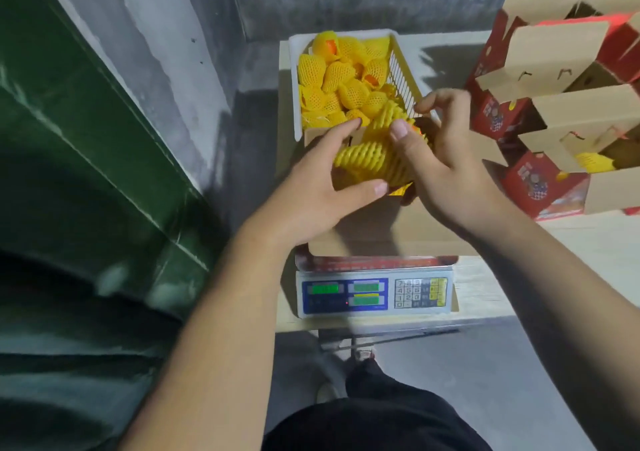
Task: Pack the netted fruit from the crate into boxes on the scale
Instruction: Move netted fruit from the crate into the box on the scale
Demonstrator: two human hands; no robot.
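- Left hand (322, 177) curls round a netted fruit (363, 159) at mid-frame, thumb under it, fingers over the top
- Right hand (446, 159) pinches the same fruit's yellow foam net from the right side
- Fruit sits just above the open cardboard box (388, 229), which stands on the scale (375, 293)
- White crate (294, 80), upper centre, holds more netted fruit
- Red cartons (540, 180) stacked at right, one seemingly holding a netted fruit
- Scale readout too blurred to read
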